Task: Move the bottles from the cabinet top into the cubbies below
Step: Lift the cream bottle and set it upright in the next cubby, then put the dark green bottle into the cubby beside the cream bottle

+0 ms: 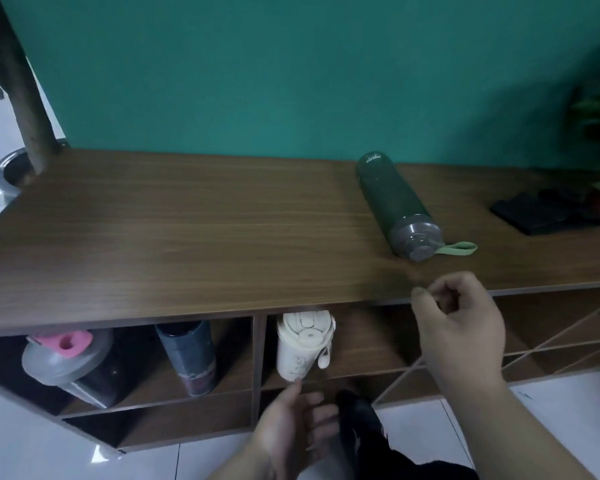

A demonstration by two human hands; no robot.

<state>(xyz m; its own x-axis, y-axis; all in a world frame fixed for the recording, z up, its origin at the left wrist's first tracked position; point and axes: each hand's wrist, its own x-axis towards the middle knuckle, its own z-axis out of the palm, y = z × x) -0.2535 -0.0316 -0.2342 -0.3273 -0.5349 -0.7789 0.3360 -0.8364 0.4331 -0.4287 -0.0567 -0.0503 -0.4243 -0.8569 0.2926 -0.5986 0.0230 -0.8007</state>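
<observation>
Dark green with a grey cap and pale loop, the bottle lies on its side near the cabinet top's front edge. My right hand curls empty at that edge; my left hand hangs slack below.

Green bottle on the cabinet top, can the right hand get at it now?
Probably yes: the right hand, holding nothing, is at the front edge near the green bottle, with bare cabinet top between.
</observation>
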